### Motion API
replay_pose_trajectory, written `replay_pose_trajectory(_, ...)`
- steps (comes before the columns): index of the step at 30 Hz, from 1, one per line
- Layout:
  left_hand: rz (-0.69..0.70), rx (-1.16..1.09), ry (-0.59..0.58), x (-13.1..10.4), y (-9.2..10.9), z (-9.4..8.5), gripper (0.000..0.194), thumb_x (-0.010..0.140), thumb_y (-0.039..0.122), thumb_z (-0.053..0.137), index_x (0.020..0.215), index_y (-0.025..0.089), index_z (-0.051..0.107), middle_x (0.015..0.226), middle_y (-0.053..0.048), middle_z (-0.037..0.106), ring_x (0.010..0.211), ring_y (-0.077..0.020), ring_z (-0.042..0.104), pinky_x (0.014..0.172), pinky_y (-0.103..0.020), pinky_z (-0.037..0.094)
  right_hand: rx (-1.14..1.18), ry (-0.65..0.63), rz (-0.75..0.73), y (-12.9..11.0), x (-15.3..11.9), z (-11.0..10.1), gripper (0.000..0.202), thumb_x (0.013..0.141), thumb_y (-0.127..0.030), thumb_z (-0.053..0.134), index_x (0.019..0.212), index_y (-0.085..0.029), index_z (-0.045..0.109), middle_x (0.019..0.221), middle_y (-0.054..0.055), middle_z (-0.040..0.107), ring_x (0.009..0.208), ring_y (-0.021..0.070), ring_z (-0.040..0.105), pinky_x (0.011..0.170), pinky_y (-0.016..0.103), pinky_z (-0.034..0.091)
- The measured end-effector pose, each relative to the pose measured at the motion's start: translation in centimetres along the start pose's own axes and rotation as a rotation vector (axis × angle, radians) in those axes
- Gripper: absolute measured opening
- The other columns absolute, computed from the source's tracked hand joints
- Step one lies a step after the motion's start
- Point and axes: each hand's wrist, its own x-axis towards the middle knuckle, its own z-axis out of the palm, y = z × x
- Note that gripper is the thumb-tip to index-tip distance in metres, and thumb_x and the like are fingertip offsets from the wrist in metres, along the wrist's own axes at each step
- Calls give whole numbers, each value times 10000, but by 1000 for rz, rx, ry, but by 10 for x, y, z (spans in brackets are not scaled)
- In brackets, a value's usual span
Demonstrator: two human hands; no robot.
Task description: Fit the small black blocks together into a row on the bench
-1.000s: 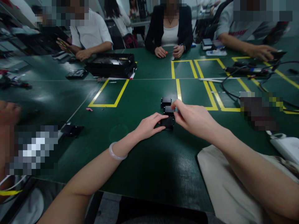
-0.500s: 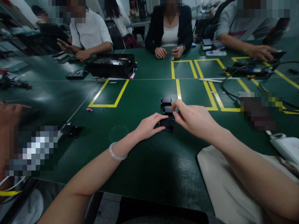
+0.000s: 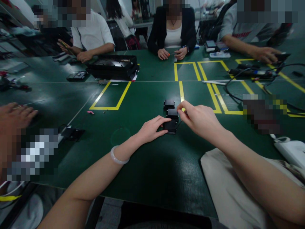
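Note:
Three small black blocks stand in a row on the green table [image 3: 147,165]: a far block [image 3: 169,104], a middle block [image 3: 172,113] and a near block [image 3: 170,126]. My left hand [image 3: 153,128] has its thumb and fingers closed on the near block, from its left side. Just right of the blocks, my right hand [image 3: 196,117] pinches a thin dark tool [image 3: 179,124], whose lower end points at the near block's right edge. Most of the tool is hidden by the fingers.
Black trays [image 3: 111,66] stand at the back left. A beige cloth bag [image 3: 221,178] lies at the right front. Cables [image 3: 228,90] and a white device [image 3: 290,149] are on the right. Another person's hand [image 3: 20,113] is at the left edge.
My right hand has moved slightly right, away from the near block, and the thin tool now shows below its fingers. At the left, another person's hand has come further into view.

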Motion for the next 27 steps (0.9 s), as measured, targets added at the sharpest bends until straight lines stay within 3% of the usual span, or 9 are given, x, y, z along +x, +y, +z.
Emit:
replay_pose_trajectory(3, 1, -5, 3, 0, 0, 0, 462, 909, 310, 566, 1348, 269, 427, 1173, -58, 540, 955, -174, 596, 832, -306, 491, 35, -2, -12, 1, 0, 0, 324, 970, -424, 329, 1058, -206, 552, 745, 46, 691, 656, 212, 632, 528, 266, 217)
replay_pose_trajectory(12, 8, 1, 4, 0, 1, -1, 441, 907, 302, 562, 1327, 256, 435, 1185, -67, 540, 967, -182, 594, 839, -313, 493, 227, -30, -129, 1, -3, -1, 240, 940, -296, 371, 1140, -196, 459, 841, 20, 682, 629, 161, 585, 546, 261, 276)
replay_pose_trajectory(16, 13, 13, 20, 0, 0, 1, 424, 902, 312, 569, 1304, 245, 448, 1166, -63, 548, 965, -186, 594, 830, -314, 494, 209, -8, -155, 1, -3, 2, 236, 960, -378, 373, 1047, -202, 503, 770, 10, 665, 636, 171, 589, 536, 261, 255)
replay_pose_trajectory(21, 9, 19, 9, 0, 0, 1, 430, 906, 308, 564, 1314, 250, 441, 1181, -65, 542, 961, -181, 595, 820, -307, 494, 159, -10, -141, 0, -2, 3, 229, 960, -344, 367, 1046, -192, 515, 712, 8, 653, 598, 176, 582, 524, 263, 238)
replay_pose_trajectory(27, 9, 26, 2, 0, 1, -1, 453, 908, 309, 561, 1337, 261, 426, 1181, -62, 542, 967, -183, 589, 836, -312, 492, 217, -1, -111, -1, -2, 0, 191, 933, -287, 387, 1069, -200, 490, 792, 5, 668, 619, 163, 578, 534, 258, 256)
